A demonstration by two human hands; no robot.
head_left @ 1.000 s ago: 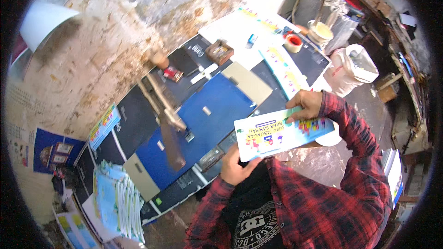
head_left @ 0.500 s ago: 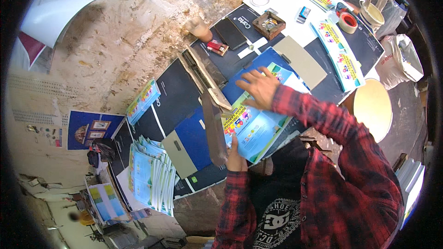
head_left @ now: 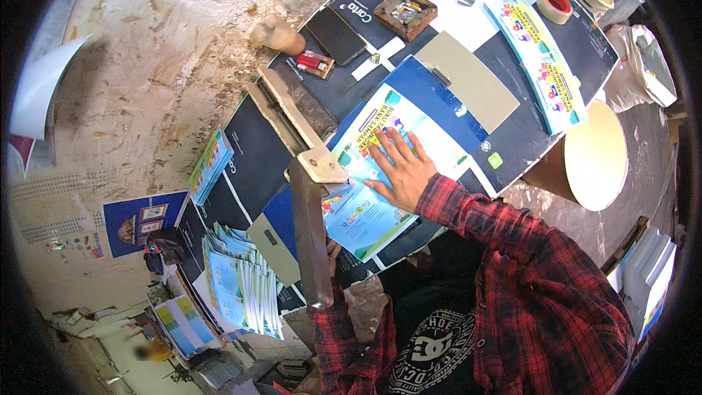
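Note:
Under the head of a long-arm stapler (head_left: 311, 157), cream with a long brown lever, an unfolded printed booklet (head_left: 365, 212) lies on a blue board (head_left: 475, 132). My right hand (head_left: 404, 172) rests flat on the booklet's printed face, fingers spread, to the right of the stapler head. Beside the booklet's lower left edge is my left hand (head_left: 333, 250), mostly hidden behind the brown lever. Only a bit of its fingers shows, so its grip cannot be made out.
A fanned stack of booklets (head_left: 238, 281) is at the lower left, with a smaller pile (head_left: 210, 164) beyond. Toward the wall sit a phone (head_left: 336, 35), a red lighter (head_left: 313, 62), a cup (head_left: 278, 34) and an ashtray (head_left: 404, 14). More booklets (head_left: 537, 66) and tape (head_left: 554, 4) are at right.
My right hand has come down flat onto the booklet from a raised position. The left hand has left the booklet's near corner and moved left behind the lever. The whole view has shifted.

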